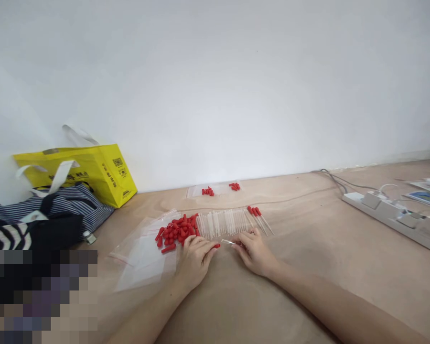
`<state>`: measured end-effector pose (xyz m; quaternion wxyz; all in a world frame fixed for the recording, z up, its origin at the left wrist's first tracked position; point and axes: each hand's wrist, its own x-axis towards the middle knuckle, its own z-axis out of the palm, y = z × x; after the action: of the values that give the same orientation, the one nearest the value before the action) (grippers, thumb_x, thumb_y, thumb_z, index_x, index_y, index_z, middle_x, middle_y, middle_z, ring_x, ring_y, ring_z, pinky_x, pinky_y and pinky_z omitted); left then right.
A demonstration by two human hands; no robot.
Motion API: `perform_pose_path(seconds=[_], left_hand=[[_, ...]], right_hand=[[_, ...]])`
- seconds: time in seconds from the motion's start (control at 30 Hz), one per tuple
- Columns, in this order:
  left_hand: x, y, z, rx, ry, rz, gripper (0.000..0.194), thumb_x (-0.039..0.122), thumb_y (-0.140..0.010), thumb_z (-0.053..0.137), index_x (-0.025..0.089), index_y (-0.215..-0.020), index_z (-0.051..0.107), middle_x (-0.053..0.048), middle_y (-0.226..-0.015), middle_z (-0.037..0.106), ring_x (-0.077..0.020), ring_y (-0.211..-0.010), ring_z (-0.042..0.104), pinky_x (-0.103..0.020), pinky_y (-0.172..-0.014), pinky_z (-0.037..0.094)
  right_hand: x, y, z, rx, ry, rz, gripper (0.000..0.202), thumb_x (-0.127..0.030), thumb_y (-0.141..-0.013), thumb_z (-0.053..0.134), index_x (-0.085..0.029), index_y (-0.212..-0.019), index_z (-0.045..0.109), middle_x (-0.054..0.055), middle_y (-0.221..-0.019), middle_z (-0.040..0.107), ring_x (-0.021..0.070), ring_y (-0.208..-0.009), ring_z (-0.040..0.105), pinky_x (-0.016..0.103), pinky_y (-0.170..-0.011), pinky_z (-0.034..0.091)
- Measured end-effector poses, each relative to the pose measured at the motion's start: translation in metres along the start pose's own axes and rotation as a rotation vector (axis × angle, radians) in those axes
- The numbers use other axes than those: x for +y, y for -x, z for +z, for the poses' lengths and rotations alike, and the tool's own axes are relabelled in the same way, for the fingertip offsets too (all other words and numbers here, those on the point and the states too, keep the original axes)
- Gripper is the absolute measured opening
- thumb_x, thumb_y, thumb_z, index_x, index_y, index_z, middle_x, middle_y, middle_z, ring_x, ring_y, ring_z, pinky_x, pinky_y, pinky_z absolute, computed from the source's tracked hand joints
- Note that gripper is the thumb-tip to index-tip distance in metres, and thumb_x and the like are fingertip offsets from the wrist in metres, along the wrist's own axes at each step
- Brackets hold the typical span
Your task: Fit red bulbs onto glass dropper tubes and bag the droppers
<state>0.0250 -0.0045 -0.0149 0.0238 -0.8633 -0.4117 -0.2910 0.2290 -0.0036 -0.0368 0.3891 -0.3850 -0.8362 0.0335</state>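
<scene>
My left hand (197,258) pinches a red rubber dropper bulb (217,246) between thumb and fingers. Facing it across a small gap is the end of a clear dropper tube (228,242), gripped by my right hand (254,251). A heap of red rubber bulbs (179,229) lies just beyond my left hand, partly on clear plastic bags. A row of clear tubes (218,223) stretches to the right of the heap, side by side on the table. At the row's right end lie several droppers with red bulbs fitted (260,217).
Flat clear plastic bags (143,263) lie left of the heap. Near the wall is another bag with red bulbs (208,191) and tubes. A yellow shopping bag (118,177) and striped fabric (89,205) sit at left. A white power strip (390,222) with cables lies right.
</scene>
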Motion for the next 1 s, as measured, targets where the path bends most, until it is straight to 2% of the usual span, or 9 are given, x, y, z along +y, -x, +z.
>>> perform_pose_path(seconds=[0.17, 0.6, 1.0], left_hand=[[0.0029, 0.0001, -0.0013, -0.013, -0.008, -0.013, 0.018, 0.023, -0.084, 0.045, 0.023, -0.087, 0.063, 0.001, -0.079, 0.068, -0.0156, -0.077, 0.057, -0.038, -0.082, 0.033], [0.0071, 0.0006, 0.0033, 0.03, 0.092, -0.064, 0.022, 0.026, -0.085, 0.041, 0.02, -0.078, 0.061, 0.0, -0.073, 0.067, -0.0154, -0.069, 0.058, -0.036, -0.077, 0.036], [0.0096, -0.0003, 0.002, -0.04, 0.222, -0.11, 0.022, 0.026, -0.085, 0.039, 0.021, -0.081, 0.059, 0.0, -0.078, 0.067, -0.0153, -0.074, 0.059, -0.039, -0.083, 0.034]], right_hand=[[-0.0039, -0.0015, 0.0027, -0.004, 0.04, -0.068, 0.011, -0.016, -0.084, 0.04, -0.017, -0.08, 0.051, 0.0, -0.072, 0.061, 0.0117, -0.065, 0.052, 0.03, -0.073, 0.027], [-0.0086, 0.0014, 0.0035, -0.001, 0.109, -0.119, 0.02, -0.016, -0.086, 0.036, -0.017, -0.083, 0.056, 0.002, -0.068, 0.058, 0.0123, -0.061, 0.048, 0.029, -0.067, 0.026], [-0.009, -0.002, -0.0012, 0.075, 0.133, -0.165, 0.023, -0.017, -0.086, 0.036, -0.016, -0.078, 0.057, 0.001, -0.065, 0.056, 0.0114, -0.058, 0.043, 0.029, -0.066, 0.023]])
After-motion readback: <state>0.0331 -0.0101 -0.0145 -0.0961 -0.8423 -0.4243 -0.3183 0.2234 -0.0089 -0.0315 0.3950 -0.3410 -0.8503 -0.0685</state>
